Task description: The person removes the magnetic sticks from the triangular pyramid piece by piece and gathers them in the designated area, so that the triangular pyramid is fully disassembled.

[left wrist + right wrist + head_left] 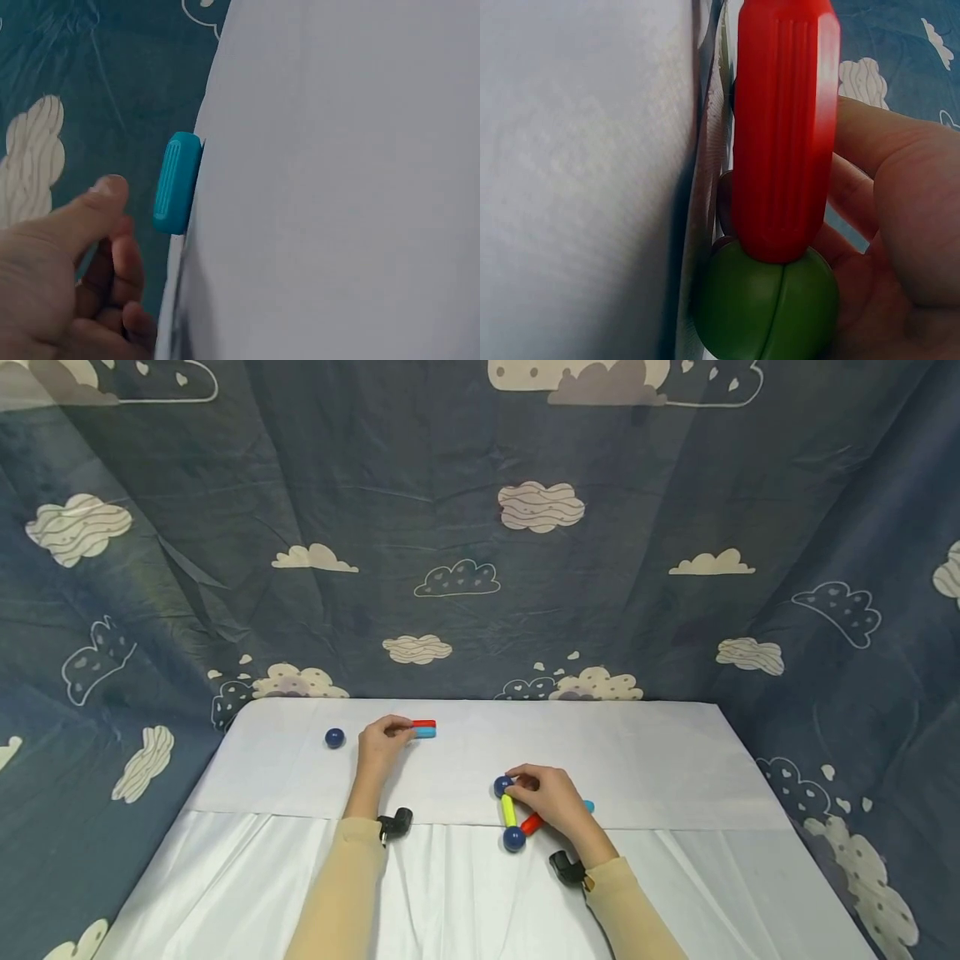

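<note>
My left hand is at the left end of a red rod and a light blue rod lying side by side. In the left wrist view, a gap shows between the thumb and the light blue rod. My right hand pinches a dark blue ball at the top of a yellow-green rod. That rod runs down to another dark blue ball, where a second red rod joins. In the right wrist view, this red rod meets a green ball, hidden from the head view.
A loose dark blue ball sits left of my left hand. Another light blue piece pokes out beyond my right wrist. White cloth covers the table, with a dark cloud-patterned curtain behind and at the sides.
</note>
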Action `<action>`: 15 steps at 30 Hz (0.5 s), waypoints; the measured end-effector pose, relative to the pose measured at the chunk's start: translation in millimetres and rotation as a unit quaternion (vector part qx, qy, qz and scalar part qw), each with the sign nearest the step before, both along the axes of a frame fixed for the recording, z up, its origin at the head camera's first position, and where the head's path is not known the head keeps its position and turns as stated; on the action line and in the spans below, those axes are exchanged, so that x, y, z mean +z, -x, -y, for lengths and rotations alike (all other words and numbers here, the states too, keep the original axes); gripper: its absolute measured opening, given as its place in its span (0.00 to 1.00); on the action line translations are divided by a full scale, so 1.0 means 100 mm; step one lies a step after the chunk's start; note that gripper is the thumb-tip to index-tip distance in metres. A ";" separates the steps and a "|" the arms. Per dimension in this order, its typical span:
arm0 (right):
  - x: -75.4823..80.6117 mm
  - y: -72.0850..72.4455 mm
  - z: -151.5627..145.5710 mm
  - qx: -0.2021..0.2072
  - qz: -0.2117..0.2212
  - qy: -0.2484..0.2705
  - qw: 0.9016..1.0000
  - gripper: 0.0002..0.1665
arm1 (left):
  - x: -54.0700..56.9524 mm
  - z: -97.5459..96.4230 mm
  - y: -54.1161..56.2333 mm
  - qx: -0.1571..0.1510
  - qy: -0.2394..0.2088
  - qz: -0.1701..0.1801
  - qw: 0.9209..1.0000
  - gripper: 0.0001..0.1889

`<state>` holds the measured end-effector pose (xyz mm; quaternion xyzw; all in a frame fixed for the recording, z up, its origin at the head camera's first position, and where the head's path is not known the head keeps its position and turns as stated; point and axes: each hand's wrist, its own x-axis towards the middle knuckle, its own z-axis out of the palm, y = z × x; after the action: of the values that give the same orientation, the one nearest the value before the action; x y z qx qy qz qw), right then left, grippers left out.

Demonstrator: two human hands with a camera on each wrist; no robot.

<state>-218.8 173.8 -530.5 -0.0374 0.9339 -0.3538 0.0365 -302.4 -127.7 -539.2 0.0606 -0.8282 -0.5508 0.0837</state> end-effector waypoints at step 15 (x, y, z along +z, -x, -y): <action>0.03 -0.02 0.03 0.004 -0.005 0.005 1.000 0.16 | 0.20 -0.39 -0.48 -0.136 0.013 -0.048 0.989 0.12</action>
<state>-216.5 170.8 -527.5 -0.0434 0.9320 -0.3582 0.0333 -254.4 -89.2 -519.4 -0.0802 -0.8311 -0.5483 0.0481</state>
